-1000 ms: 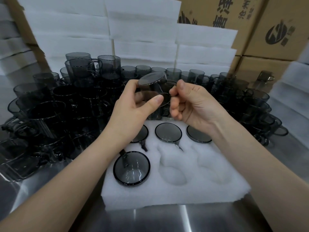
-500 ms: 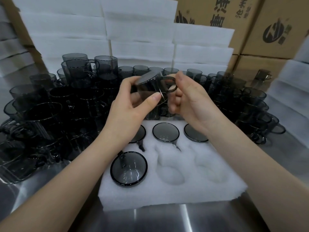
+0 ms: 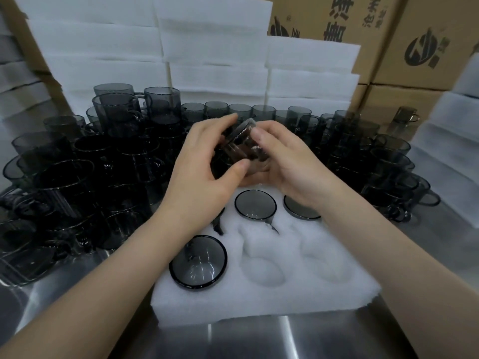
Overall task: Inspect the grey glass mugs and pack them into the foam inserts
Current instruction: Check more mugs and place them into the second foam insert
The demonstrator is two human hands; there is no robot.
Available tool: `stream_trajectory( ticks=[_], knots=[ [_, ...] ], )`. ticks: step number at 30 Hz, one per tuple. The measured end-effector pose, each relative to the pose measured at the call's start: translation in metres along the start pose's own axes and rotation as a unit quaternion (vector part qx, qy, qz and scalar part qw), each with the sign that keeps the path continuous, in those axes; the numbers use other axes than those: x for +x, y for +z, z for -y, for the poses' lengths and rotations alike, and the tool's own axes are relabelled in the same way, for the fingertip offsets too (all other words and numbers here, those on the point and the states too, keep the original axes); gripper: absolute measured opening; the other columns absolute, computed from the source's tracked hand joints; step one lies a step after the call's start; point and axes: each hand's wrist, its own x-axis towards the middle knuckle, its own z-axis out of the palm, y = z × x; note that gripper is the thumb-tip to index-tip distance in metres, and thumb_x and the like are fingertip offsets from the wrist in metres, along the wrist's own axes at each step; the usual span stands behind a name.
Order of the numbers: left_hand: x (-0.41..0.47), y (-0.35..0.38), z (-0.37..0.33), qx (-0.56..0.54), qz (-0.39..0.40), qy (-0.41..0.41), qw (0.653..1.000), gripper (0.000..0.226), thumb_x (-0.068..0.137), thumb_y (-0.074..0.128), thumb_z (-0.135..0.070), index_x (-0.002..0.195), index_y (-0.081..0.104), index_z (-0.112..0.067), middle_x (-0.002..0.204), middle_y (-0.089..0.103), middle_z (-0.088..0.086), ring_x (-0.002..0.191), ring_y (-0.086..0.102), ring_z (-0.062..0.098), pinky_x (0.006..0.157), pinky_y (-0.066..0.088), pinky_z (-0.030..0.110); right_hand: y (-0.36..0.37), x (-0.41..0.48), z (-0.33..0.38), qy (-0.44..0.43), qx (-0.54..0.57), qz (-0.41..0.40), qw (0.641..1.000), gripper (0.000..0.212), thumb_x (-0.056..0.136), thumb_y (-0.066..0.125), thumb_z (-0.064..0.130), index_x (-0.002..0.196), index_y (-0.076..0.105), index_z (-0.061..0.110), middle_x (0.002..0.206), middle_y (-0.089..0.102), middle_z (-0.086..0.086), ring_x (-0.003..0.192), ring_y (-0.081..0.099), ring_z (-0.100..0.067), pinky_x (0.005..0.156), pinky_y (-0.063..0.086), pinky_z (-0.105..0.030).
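A grey glass mug (image 3: 242, 145) is held tilted between both hands above the far edge of the white foam insert (image 3: 272, 288). My left hand (image 3: 207, 172) grips it from the left, thumb under and fingers over the top. My right hand (image 3: 282, 161) cups it from the right, fingers curled round its side. Several mugs sit upside down in the insert: one at the near left (image 3: 198, 261), one in the far middle (image 3: 255, 204), one at the far right (image 3: 298, 209), partly under my right wrist. Two near pockets (image 3: 263, 273) hold nothing.
Many loose grey mugs (image 3: 85, 177) crowd the steel table (image 3: 259, 340) to the left, behind and to the right (image 3: 388, 172). Stacks of white foam inserts (image 3: 212, 53) stand at the back, more foam at the right (image 3: 445, 156). Cardboard boxes (image 3: 427, 42) rise behind.
The mug has been turned in my hands and tilted; its handle, which showed at the right, is now hidden, and my right hand has closed round the mug's side.
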Motion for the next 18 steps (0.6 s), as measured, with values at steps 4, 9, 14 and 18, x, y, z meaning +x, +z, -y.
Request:
stream_trajectory(
  ticks=[4,9,14,18],
  knots=[
    [-0.0004,0.0009,-0.0047,0.041,0.02,0.01,0.999,0.073,0.074,0.077,-0.027,0.14,0.047,-0.015,0.134,0.053,0.0,0.128,0.047,0.017,0.11,0.037,0.039,0.0049,-0.0018,-0.0024,-0.071,-0.118,-0.047,0.989,0.014,0.1,0.051,0.029,0.089,0.049,0.019,0.069,0.061,0.01,0.059,0.058,-0.009,0.05,0.049,-0.023],
    [-0.0004,-0.0001,-0.0057,0.054,0.003,0.021,0.998,0.075,0.069,0.086,-0.018,0.136,0.053,-0.015,0.134,0.057,-0.004,0.127,0.051,0.015,0.11,0.037,0.035,0.0048,0.0011,-0.0016,-0.072,-0.084,-0.053,0.992,0.026,0.103,0.044,0.028,0.079,0.046,0.02,0.065,0.054,0.011,0.053,0.055,-0.008,0.047,0.045,-0.022],
    [-0.0018,-0.0004,-0.0062,0.095,-0.009,0.09,0.991,0.073,0.065,0.086,-0.02,0.132,0.058,-0.014,0.13,0.053,-0.012,0.122,0.052,0.012,0.108,0.036,0.022,0.0002,0.006,0.0005,-0.019,0.039,-0.055,0.998,0.034,0.103,0.045,0.026,0.072,0.059,0.024,0.069,0.064,0.004,0.059,0.063,-0.014,0.05,0.054,-0.031],
    [-0.0022,-0.0006,-0.0061,0.062,0.017,0.106,0.992,0.074,0.066,0.084,-0.011,0.135,0.055,-0.013,0.138,0.055,-0.002,0.131,0.049,0.012,0.112,0.036,0.028,-0.0018,0.0054,0.0019,0.025,0.074,-0.054,0.995,0.021,0.101,0.049,0.022,0.088,0.062,0.013,0.069,0.067,-0.006,0.058,0.066,-0.025,0.043,0.052,-0.03]
  ],
)
